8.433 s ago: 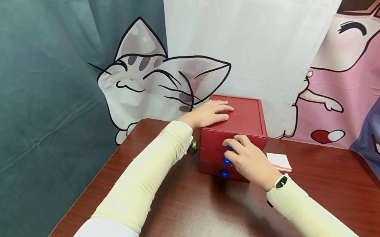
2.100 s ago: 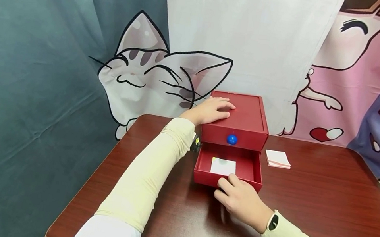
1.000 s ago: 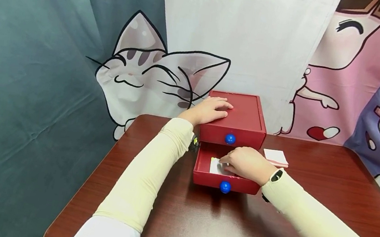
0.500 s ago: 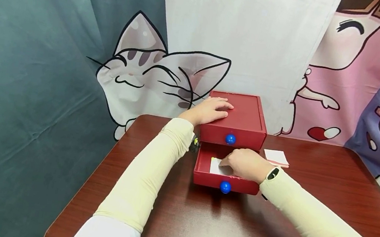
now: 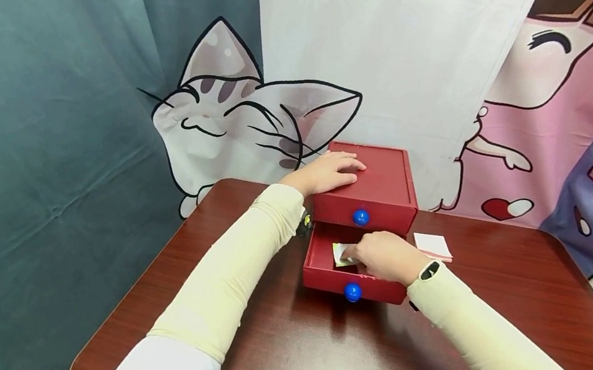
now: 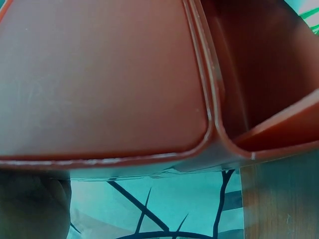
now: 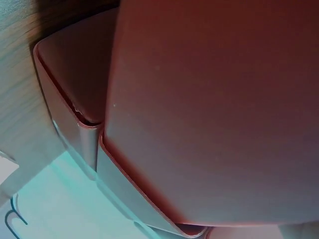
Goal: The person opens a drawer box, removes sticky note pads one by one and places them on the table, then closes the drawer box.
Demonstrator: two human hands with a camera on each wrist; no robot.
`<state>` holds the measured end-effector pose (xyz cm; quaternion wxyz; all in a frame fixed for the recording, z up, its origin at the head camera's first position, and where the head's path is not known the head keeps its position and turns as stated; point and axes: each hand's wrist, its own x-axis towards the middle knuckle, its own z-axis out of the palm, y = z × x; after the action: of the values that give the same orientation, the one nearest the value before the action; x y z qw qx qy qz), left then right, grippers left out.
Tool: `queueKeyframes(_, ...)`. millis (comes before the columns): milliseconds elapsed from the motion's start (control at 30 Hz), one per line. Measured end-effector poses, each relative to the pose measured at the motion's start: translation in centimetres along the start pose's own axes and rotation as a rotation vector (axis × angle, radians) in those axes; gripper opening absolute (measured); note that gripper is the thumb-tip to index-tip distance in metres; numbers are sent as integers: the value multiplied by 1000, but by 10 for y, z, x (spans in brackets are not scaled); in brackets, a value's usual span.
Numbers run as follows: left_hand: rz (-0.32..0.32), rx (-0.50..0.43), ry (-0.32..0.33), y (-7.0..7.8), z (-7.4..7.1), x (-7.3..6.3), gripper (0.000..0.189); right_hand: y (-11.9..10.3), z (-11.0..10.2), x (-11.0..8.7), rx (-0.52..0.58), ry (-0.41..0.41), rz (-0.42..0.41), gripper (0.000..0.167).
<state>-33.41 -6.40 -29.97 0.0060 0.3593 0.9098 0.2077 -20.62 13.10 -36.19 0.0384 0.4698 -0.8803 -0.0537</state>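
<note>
Paper (image 5: pixel 339 257) with a yellow-green edge sits tilted inside the pulled-out lower drawer (image 5: pixel 312 279), under the curled fingers of the right hand (image 5: pixel 385 256); these look narrowed in a pinch on it, though the thumb is hidden. The left hand (image 5: pixel 326 173) rests on top of the red box (image 5: pixel 382 177), fingers spread, holding nothing. Good handling here likely means a light pinch near 1 edge, to avoid creasing, and a lift up and forward, clear of the closed upper drawer (image 5: pixel 332 210) and the lower front wall. Steady left-hand pressure should stop the box shifting
</note>
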Motion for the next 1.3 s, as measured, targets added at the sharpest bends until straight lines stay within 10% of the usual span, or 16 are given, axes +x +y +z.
queueKeyframes(467,3,4,-1,0,0,1,42,6,-9,-8,-41,202,-47,12)
queueKeyframes(1300,7,2,3,0,0,0,42,36,-41,-71,65,542,-68,37)
